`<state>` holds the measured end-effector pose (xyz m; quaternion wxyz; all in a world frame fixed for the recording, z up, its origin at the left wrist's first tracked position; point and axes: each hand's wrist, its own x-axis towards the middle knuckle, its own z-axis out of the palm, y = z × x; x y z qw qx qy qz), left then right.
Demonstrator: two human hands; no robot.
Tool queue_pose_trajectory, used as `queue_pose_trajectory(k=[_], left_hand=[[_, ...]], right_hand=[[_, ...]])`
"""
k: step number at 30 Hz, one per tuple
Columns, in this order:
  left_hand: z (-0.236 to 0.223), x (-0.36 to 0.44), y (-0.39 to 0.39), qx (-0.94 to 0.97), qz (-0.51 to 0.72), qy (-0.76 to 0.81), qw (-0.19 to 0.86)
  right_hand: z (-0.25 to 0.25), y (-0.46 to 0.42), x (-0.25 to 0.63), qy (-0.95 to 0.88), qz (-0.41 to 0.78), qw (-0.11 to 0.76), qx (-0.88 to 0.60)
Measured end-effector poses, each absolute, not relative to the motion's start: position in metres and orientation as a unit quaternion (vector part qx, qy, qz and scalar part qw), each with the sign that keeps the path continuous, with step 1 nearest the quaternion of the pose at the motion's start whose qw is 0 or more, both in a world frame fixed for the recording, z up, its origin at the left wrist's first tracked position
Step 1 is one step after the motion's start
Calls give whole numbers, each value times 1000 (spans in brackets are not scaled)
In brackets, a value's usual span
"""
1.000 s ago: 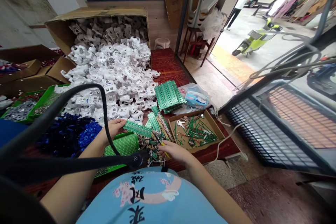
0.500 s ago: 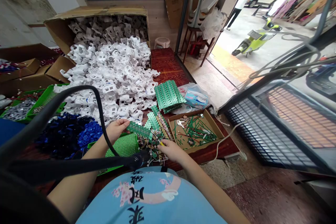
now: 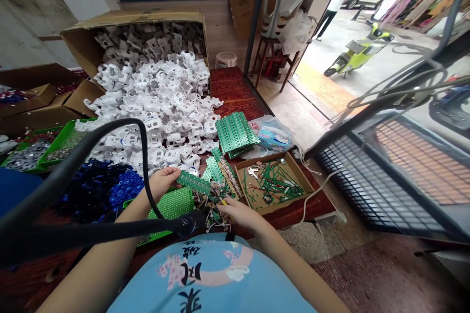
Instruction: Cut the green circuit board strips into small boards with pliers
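My left hand [image 3: 166, 180] pinches the left end of a green circuit board strip [image 3: 194, 182], which is held up over the work area. Close to the strip's right end, my right hand [image 3: 237, 210] is closed around a small tool with a yellow handle [image 3: 223, 201]; its tip is too small to make out. Beneath both hands lies a heap of small circuit boards with wires [image 3: 215, 215]. More green board strips [image 3: 215, 168] lie just beyond, beside a stack of green board panels [image 3: 237, 134].
White plastic shells [image 3: 157, 102] spill from a big carton [image 3: 81, 51]. A shallow cardboard tray [image 3: 308, 187] holds green pieces, wires and keys. Blue parts [image 3: 127, 188] and a green basket [image 3: 172, 204] lie left. A black bent arm [image 3: 143, 146] crosses the near left.
My right hand and the yellow-handled tool have shifted slightly left and down. The strip's right end now shows more clearly apart from the tool. My left hand stays nearly in place.
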<state>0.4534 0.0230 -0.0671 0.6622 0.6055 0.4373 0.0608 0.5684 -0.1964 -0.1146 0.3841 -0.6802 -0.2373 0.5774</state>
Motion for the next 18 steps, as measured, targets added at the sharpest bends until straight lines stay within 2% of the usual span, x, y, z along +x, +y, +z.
queue_pose_trajectory(k=[5,8,13,18], left_hand=[[-67,452,22,589,62,444,673],[-68,452,16,611,79,435,657],[-76,455,6,718,76,388,573],[-78,453,14,664,92,427,607]], right_hand=[[-112,-193,566,-255,567,385,-683],[-114,-191,565,-289,511,347,-732],[-126,-189,561,-279,461,264,-800],[-125,-190,559,-275,501,291,-767]])
